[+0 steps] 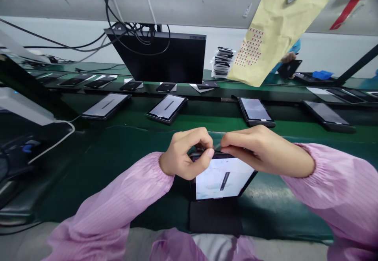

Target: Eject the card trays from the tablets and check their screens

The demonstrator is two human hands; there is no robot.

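A tablet point(221, 180) with a pale, glossy screen lies on a dark block at the near edge of the green belt point(132, 142). Both my hands meet at its far edge. My left hand point(186, 154) is curled, thumb and fingers pinched at the tablet's top rim. My right hand point(262, 150) lies over the top right corner, fingertips pressed together against the same rim, touching my left thumb. What the fingers pinch is too small to make out. Pink sleeves cover both my arms.
Several more tablets point(167, 108) lie spaced along the belt and on the far lane. A dark monitor point(165, 58) stands behind, with cables above. A yellow envelope point(271, 32) hangs top right, a stack of sheets point(222, 62) beside it. Another person's hand point(288, 58) works beyond.
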